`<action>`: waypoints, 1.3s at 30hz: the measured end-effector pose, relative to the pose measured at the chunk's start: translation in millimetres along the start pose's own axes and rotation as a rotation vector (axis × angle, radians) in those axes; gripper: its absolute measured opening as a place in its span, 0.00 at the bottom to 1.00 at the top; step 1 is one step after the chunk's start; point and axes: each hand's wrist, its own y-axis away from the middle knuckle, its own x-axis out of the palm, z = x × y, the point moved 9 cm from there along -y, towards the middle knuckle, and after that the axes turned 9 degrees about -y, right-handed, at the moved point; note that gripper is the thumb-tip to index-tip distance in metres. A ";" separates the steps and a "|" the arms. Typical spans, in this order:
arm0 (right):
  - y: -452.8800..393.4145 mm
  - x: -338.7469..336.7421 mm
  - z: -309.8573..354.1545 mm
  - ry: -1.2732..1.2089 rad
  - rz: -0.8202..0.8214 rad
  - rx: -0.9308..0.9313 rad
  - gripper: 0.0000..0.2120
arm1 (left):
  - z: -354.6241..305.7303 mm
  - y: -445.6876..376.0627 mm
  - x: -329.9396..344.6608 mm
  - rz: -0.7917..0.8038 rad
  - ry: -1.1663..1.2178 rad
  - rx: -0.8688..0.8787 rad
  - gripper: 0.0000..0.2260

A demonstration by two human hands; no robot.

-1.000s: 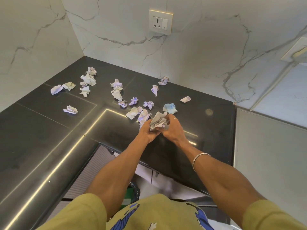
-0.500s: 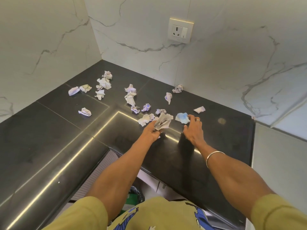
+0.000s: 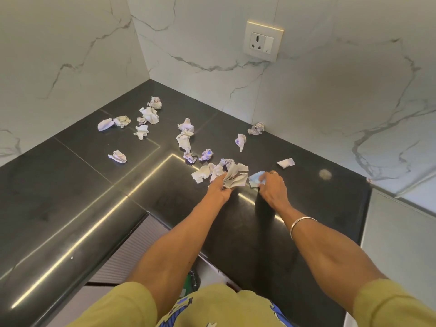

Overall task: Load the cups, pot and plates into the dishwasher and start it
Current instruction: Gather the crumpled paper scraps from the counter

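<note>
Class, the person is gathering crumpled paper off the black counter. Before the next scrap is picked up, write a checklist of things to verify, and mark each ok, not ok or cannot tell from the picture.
1. Left hand grips the gathered paper bundle firmly: ok.
2. Right hand has hold of the blue scrap: ok, fingers pinch it.
3. White scrap beyond the right hand is free to reach: ok, nothing covers it.
4. Counter cleared of paper: not ok, many scraps remain toward the corner.
5. Room in the left hand for more paper: cannot tell.
6. Cups, pot, plates or dishwasher within view: not ok, none shows.
</note>
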 end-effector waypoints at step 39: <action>86.5 -47.9 44.2 -0.315 -0.299 -0.250 0.12 | 53.5 -14.1 8.8 -0.130 -0.206 -0.086 0.13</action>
